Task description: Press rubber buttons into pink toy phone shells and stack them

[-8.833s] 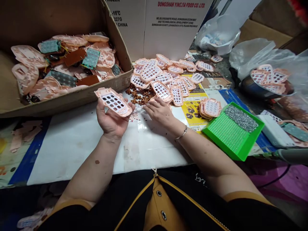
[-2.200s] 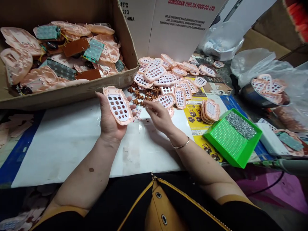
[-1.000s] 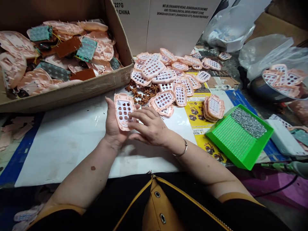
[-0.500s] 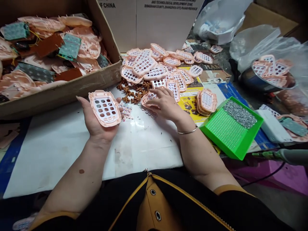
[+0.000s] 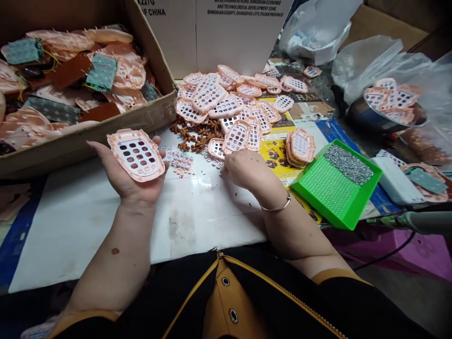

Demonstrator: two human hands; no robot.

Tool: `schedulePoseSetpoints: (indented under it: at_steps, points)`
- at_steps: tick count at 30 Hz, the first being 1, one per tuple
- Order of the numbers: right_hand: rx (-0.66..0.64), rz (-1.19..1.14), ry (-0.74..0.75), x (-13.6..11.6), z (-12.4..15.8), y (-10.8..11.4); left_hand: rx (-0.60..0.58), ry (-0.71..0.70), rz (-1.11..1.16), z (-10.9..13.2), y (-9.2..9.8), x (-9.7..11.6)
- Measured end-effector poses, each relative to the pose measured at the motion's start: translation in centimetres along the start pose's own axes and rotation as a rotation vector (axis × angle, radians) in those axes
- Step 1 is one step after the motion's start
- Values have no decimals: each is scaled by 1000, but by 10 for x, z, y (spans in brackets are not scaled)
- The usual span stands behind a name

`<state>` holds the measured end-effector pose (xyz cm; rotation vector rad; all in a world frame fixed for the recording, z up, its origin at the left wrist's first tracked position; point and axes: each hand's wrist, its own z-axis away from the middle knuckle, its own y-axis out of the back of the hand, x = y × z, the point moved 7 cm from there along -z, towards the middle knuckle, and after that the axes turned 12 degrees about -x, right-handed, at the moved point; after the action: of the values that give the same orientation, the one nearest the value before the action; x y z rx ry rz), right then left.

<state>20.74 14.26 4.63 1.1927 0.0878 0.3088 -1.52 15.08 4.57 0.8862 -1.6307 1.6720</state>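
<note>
A pink plastic shell [image 5: 137, 154] with rows of square holes lies on the upturned palm of my left hand [image 5: 141, 188], its thumb at the left edge. My right hand [image 5: 250, 172] is closed, knuckles up, low over the white work surface [image 5: 219, 212] beside small clear button pieces [image 5: 216, 161]; whatever its fingers pinch is hidden. More small printed buttons [image 5: 181, 161] lie between the hands. Just beyond my right hand, a pink shell [image 5: 237, 136] leans at the front of a heap of similar shells [image 5: 210, 98]. Brown branching plastic pieces [image 5: 197, 134] sit left of it.
A cardboard box [image 5: 155, 106] full of shells and green circuit boards stands at left. To the right are stacked shells [image 5: 300, 146], a green tray [image 5: 335, 188] of small metal screws, a metal bowl [image 5: 367, 120] of shells and a grey-handled tool [image 5: 423, 222].
My right hand has moved slightly toward me, its spread fingers now curled, exposing the shells behind it. My left hand has shifted left with its shell, which is tilted differently.
</note>
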Motion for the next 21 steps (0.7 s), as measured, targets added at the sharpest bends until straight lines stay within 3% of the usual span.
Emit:
schedulePoseSetpoints:
  at_steps: [4,8,10,12,16,21]
  points:
    - [72,17,-2,-9,-7,-6,-5,58,-8,5,-2,-8]
    - [178,-125,-38,5,-11,2,21,68,38,9,-5,-9]
    - [256,-341,-17,19,-12,10,28,63,67,10,-7,-8]
    - [300,-710,77,33,-15,13,25,50,107,10,-9,-8]
    - [170,-1445,279,41,-27,0,1,38,171,10,-15,-15]
    - [79,-1668,361,31,-31,-7,-96,161,125,15,-27,-38]
